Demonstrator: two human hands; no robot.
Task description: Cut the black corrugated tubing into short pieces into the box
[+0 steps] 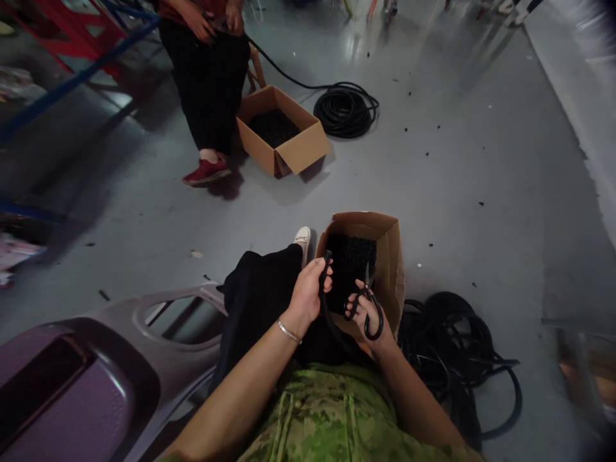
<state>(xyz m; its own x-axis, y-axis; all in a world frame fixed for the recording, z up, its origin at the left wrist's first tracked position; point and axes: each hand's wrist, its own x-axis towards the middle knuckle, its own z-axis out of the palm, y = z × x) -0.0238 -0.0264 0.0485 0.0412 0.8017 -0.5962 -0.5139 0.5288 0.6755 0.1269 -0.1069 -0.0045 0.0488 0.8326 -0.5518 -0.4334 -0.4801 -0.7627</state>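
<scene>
My left hand is closed around a black rubber hose, whose cut end points up past the thumb. The rest of that hose runs down toward my lap. In my right hand is a pair of black-handled scissors, blades pointing up and away from me and apart from the hose. Below both hands stands an open cardboard box holding many small black pieces. A loose coil of black hose lies on the floor right of the box.
A co-worker in dark trousers is ahead on the left, beside a second cardboard box of black pieces. Another hose coil lies behind it. A purple-grey plastic chair stands at my left. Black scraps dot the grey floor.
</scene>
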